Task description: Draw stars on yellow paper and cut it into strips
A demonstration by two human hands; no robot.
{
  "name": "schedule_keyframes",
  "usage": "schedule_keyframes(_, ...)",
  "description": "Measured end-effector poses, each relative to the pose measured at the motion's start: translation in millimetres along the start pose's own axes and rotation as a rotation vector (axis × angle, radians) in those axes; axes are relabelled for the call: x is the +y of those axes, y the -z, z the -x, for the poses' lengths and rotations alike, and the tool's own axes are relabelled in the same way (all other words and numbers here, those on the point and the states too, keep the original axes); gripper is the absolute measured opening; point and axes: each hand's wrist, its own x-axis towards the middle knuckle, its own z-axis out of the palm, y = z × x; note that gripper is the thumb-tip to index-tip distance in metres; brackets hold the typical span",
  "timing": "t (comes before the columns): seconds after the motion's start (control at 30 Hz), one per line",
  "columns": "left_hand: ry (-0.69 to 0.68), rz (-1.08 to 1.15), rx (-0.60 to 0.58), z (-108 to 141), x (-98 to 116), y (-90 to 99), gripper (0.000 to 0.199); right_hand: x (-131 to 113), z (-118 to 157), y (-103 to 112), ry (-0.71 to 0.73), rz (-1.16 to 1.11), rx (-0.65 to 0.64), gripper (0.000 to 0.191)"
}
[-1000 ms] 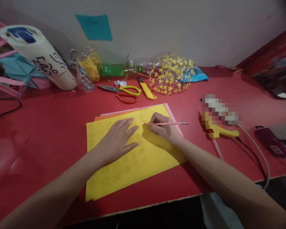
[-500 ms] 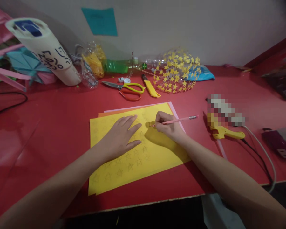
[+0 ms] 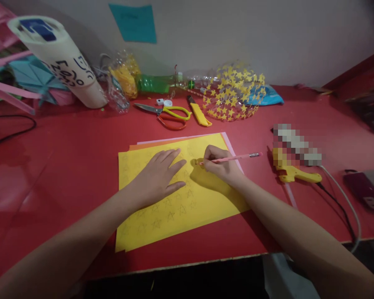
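Observation:
Yellow paper (image 3: 218, 203) lies on the red table, with orange and pink sheets showing beneath its far edge. Rows of small pencilled stars cover its lower left part. My left hand (image 3: 158, 176) rests flat on the paper's left half, fingers spread, covering some of the drawings. In my right hand (image 3: 220, 164) is a pink pencil (image 3: 238, 157), its tip down at the paper right of the left hand's fingers and its eraser end pointing right. The hand's shadow falls on the sheet below it.
Behind the paper lie scissors (image 3: 174, 116), a yellow cutter (image 3: 199, 112), a green bottle (image 3: 156, 84) and a plastic piece with yellow stars (image 3: 233, 93). A white tumbler (image 3: 71, 66) stands back left. On the right are a yellow glue gun (image 3: 294, 172) and cables.
The camera view has shifted slightly. Both hands keep nearly the same places on the paper, and the pencil's back end has tipped very slightly.

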Motion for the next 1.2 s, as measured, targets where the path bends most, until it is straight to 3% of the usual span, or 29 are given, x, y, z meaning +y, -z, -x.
schedule_keyframes(0.57,-0.016,-0.033,-0.012,-0.8,0.7,2.5,0.052,1.7,0.6,-4.1,0.052,-0.002,-0.081,0.016)
schedule_keyframes(1.2,-0.003,-0.023,-0.013,-0.9,1.0,0.4,0.054,0.9,3.4,-3.6,0.057,0.050,0.077,0.017)
